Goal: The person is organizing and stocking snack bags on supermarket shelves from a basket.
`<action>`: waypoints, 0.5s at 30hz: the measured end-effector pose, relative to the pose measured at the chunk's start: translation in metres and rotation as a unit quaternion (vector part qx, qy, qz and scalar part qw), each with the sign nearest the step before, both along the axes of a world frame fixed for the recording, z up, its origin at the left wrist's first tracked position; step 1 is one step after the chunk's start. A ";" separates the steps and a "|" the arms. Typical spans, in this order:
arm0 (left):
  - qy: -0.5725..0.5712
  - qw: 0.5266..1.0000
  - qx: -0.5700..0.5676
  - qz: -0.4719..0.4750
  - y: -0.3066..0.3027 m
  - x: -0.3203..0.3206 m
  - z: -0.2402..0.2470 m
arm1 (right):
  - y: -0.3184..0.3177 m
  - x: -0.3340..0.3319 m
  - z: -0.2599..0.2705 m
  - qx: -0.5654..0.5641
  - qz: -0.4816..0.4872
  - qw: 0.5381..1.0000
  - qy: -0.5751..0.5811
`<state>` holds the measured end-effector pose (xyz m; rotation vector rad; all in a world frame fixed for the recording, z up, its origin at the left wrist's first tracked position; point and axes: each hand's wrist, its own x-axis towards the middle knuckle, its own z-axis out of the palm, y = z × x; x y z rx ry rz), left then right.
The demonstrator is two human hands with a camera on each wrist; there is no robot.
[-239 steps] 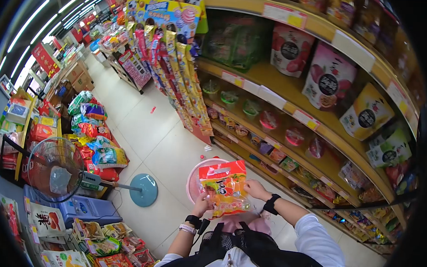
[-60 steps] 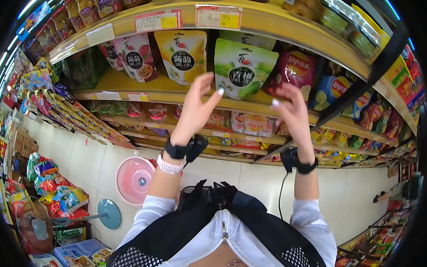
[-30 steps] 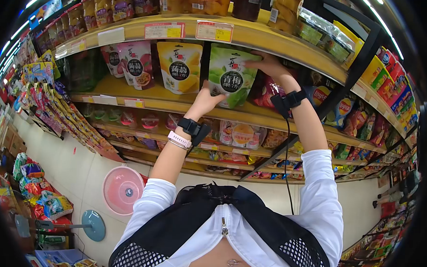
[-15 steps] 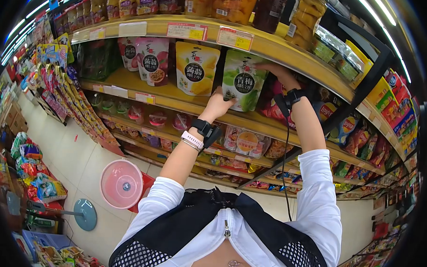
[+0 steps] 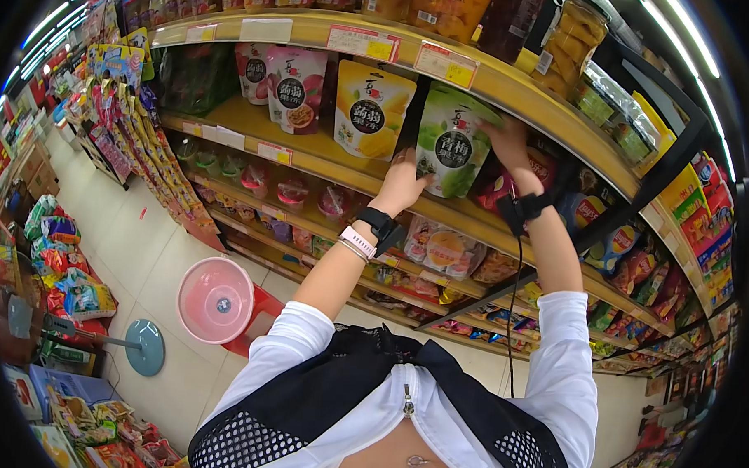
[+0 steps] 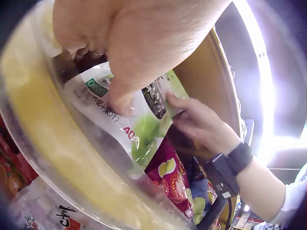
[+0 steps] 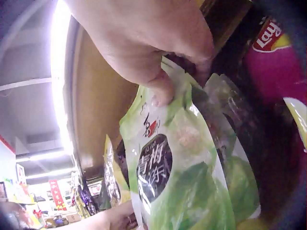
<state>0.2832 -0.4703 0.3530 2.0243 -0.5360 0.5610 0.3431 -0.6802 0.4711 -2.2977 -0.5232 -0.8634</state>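
A green-and-white jelly pouch (image 5: 453,146) stands upright on the wooden shelf. My left hand (image 5: 402,185) holds its lower left corner, the thumb pressed on the front, as the left wrist view shows close up. At the upper right edge my right hand (image 5: 508,146) pinches the pouch; in the right wrist view the thumb lies on the front and the fingers go behind. A second green pouch (image 7: 235,143) sits right behind it. To the left is a yellow jelly pouch (image 5: 370,110), and to the right a dark red chip bag (image 7: 273,67).
Pink jelly pouches (image 5: 297,91) stand farther left on the shelf. Above runs a shelf edge with price tags (image 5: 446,62) and jars (image 5: 571,43). A black upright post (image 5: 640,194) is right of my right hand. A pink basket (image 5: 215,300) and a fan base (image 5: 144,347) are on the floor.
Eight seconds ago my hands held a red-orange bag over the pink basket. Since then they reached to the shelf and took hold of the green pouch, which stays about in its place.
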 end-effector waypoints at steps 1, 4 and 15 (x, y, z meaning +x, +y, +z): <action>0.000 1.000 0.000 0.000 -0.002 -0.003 0.000 | -0.002 -0.007 -0.003 -0.043 -0.010 0.997 -0.060; 0.022 0.999 -0.007 -0.028 0.001 -0.014 0.008 | 0.009 -0.052 -0.024 0.053 -0.044 0.993 -0.100; -0.066 0.997 -0.029 -0.016 0.006 -0.054 0.021 | 0.038 -0.119 -0.046 0.256 0.029 0.955 -0.147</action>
